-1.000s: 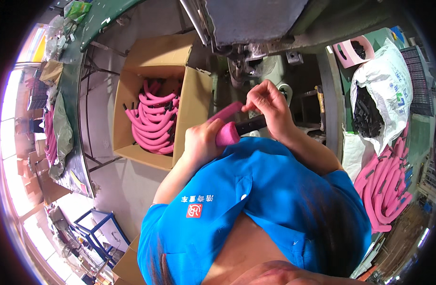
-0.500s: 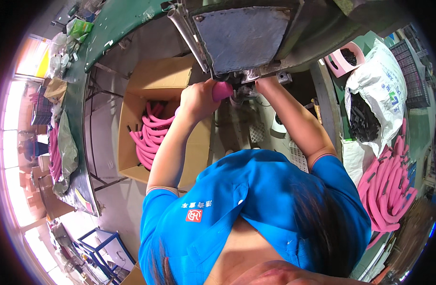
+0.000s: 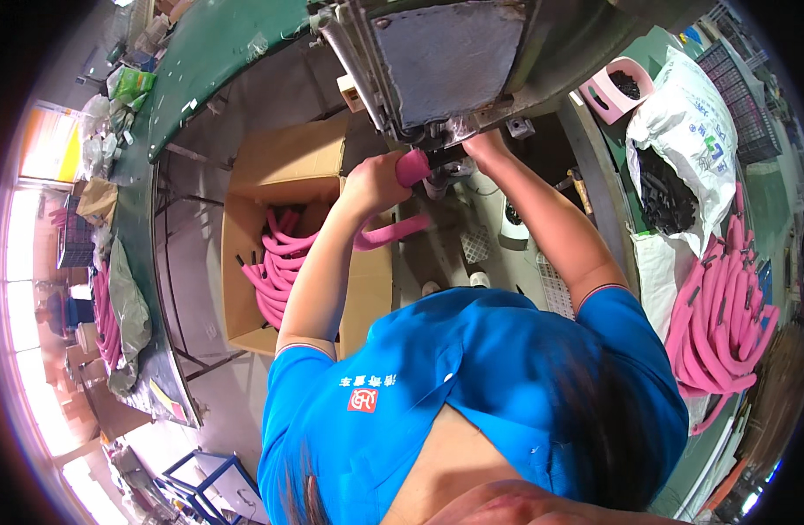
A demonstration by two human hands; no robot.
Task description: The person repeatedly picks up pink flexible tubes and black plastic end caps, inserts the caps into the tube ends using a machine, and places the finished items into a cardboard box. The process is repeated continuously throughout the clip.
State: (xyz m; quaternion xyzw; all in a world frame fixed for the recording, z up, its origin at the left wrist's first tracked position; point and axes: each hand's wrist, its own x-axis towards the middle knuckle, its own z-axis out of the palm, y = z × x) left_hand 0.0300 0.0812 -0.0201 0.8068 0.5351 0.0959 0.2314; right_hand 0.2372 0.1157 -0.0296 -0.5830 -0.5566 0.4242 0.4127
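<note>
My left hand (image 3: 374, 185) is closed round a pink foam-covered tube (image 3: 412, 168), just under the front of a large machine (image 3: 450, 66). The tube's curved length hangs below that hand. A dark piece (image 3: 443, 157) sticks out from the tube's end toward my right hand (image 3: 484, 149). That hand reaches up to the machine's lower metal parts, and its fingers are mostly hidden there, so what they hold cannot be made out.
An open cardboard box (image 3: 367, 297) with several pink tubes stands at the left. On the right bench are a pink bin (image 3: 607, 101), a white sack (image 3: 682, 131) of black pieces, and a pile of pink tubes (image 3: 717, 324). A green table (image 3: 179, 105) runs along the left.
The tube's curved length now shows below my left hand, and the dark piece shows at its end. My left hand has shifted slightly right and down; the whole view has also shifted a little.
</note>
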